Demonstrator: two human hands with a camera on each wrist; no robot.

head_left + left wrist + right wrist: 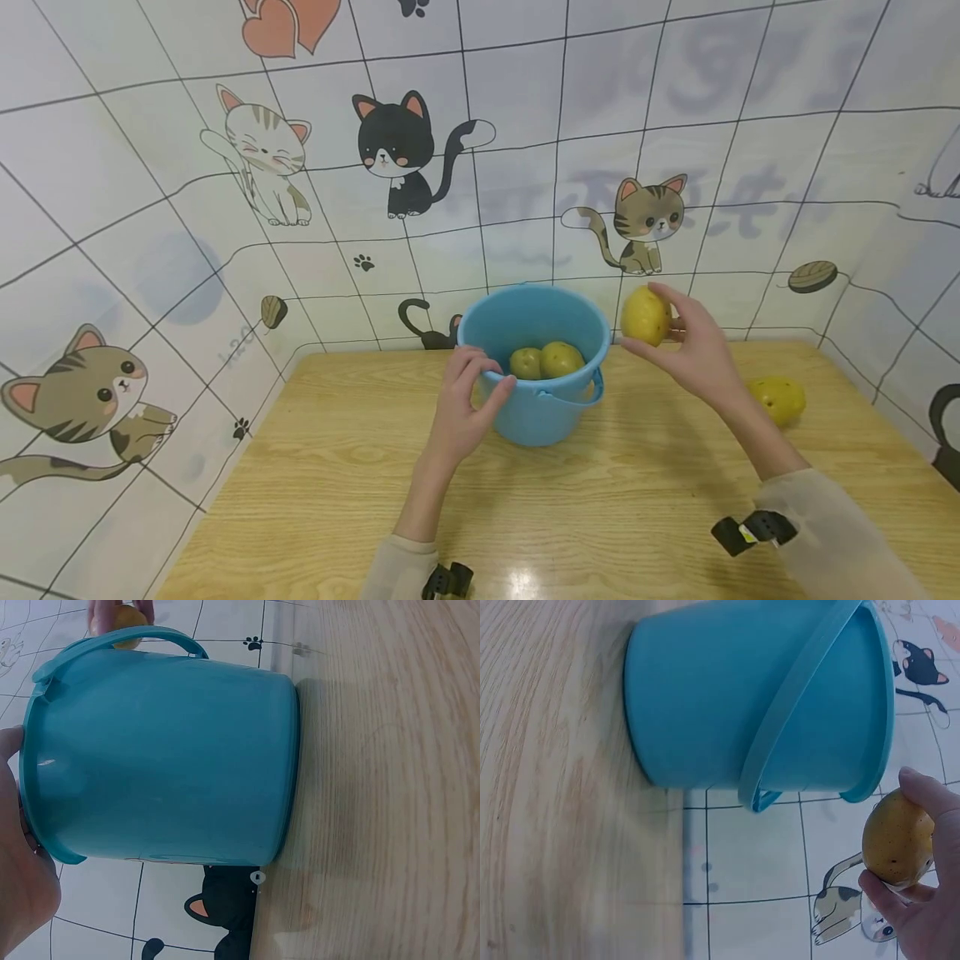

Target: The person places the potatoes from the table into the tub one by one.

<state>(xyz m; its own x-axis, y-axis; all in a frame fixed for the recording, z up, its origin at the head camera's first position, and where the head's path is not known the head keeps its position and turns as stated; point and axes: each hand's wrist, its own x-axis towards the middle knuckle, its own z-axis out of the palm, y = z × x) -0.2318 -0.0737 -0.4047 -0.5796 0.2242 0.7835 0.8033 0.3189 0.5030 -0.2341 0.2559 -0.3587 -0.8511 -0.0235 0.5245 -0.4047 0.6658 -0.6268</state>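
A light blue bucket (pixel 534 421) stands upright on the table, its handle (pixel 577 402) hanging down on the right side. My left hand (pixel 467 408) grips the near left part of the rim, fingers over the edge. Inside the bucket lie two yellow potatoes, a larger potato (pixel 562 360) and a smaller potato (pixel 525 363). Right of the rim and about level with it, my right hand (pixel 699 354) holds another yellow potato (pixel 645 317) between thumb and fingers. In the right wrist view this potato (pixel 897 838) shows small dark specks and is apart from the bucket.
One more yellow potato (pixel 780 401) lies on the wooden table (pixel 337 483), partly behind my right wrist. A white wall (pixel 517 200) with grid lines and cartoon cats rises right behind the table and along both sides.
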